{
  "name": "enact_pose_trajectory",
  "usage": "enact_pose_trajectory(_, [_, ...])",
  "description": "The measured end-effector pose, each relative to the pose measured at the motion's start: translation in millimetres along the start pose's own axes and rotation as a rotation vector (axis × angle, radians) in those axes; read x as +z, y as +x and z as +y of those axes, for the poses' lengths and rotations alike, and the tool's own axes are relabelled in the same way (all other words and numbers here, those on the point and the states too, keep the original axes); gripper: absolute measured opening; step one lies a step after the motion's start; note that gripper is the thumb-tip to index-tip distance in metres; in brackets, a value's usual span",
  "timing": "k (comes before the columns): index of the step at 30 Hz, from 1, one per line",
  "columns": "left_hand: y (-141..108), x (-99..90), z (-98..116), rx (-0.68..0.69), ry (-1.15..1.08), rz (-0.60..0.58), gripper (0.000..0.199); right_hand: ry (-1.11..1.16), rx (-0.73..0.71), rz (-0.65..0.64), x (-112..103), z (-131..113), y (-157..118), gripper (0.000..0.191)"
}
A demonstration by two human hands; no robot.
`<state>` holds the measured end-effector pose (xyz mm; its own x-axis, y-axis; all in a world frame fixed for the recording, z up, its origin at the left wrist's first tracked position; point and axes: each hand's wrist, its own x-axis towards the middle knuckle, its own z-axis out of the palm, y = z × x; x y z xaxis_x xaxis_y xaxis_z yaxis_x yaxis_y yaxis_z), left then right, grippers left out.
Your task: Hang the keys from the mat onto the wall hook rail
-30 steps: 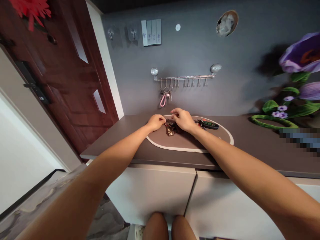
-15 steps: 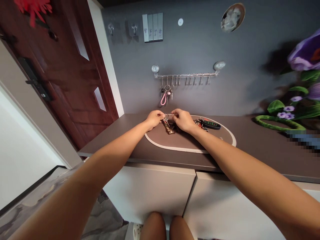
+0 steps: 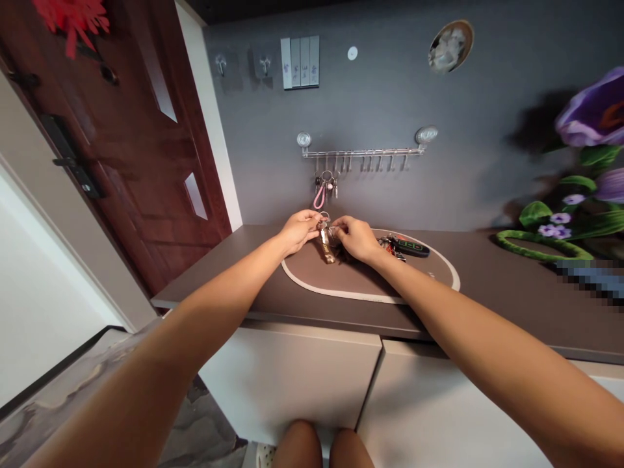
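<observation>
Over the left part of an oval brown mat (image 3: 341, 292) with a pale rim, my left hand (image 3: 298, 231) pinches a key ring (image 3: 324, 215). A gold-brown key fob (image 3: 327, 250) hangs from it beside my fingers. My right hand (image 3: 357, 238) is closed just to the right, its fingertips at the same bunch; the small pieces between the hands are too fine to make out. Right of my right wrist lie more keys (image 3: 389, 244) and a black remote (image 3: 412, 247) with green-marked buttons on the mat.
A clear hook rail (image 3: 363, 154) on the grey wall carries keys with a pink loop (image 3: 320, 196) at its left end. Purple artificial flowers (image 3: 592, 117) stand on the right of the countertop (image 3: 507, 312). A dark red door (image 3: 131, 130) is at left.
The ring now stands up above my left fingertips, and the gold-brown fob hangs more upright. My hands stay close together. The view has shifted slightly.
</observation>
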<state>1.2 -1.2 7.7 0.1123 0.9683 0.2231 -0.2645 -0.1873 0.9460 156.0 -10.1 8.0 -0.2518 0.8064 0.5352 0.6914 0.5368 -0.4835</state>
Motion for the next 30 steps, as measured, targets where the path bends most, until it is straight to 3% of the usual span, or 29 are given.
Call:
enact_pose_trajectory(12, [-4.0,2.7,8.0,0.054,-0.126,-0.090,0.010,0.366,-0.082,0.076,-3.1,-3.1,0.8,0.020])
enact_pose_trajectory(30, [-5.7,3.1,5.1,0.085,-0.122,-0.229,0.005,0.596,-0.026,0.042,-1.8,-2.3,1.8,0.025])
